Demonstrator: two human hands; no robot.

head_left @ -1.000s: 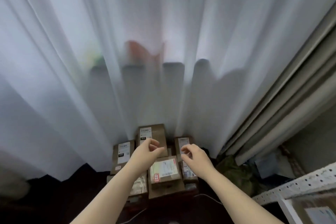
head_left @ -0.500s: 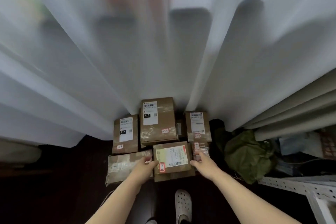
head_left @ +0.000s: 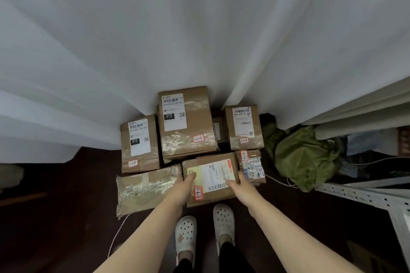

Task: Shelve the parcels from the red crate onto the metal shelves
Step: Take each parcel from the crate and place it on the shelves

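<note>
– Dark floor [head_left: 55, 217], white curtain [head_left: 199, 29] hanging down to it on the far side. Cardboard parcels heaped at the curtain's foot. Red crate?
– Can't see it; the parcels hide whatever is under them. Corner of the metal shelf [head_left: 363, 195] shows at near right.
– Hands?
– Both on the labelled parcel [head_left: 213, 175], near middle of the heap. Left hand [head_left: 185, 186] curled round its left edge, thumb on top. Right hand [head_left: 240, 186] the same on the right edge, thumb on the label. Parcel looks not yet lifted clear.
– Risks?
– Small taped parcel [head_left: 251, 165] touches its right side and the flat wrapped parcel [head_left: 146, 188] its left, so a sideways pull could drag either along. Large box [head_left: 186, 122] sits just beyond the far edge. If it leans there, it may tip forward. White cord [head_left: 119, 232] trails near the clogs [head_left: 186, 235] and could snag a foot on the turn toward the shelf. Glossy tape might let a thumb slip.
</note>
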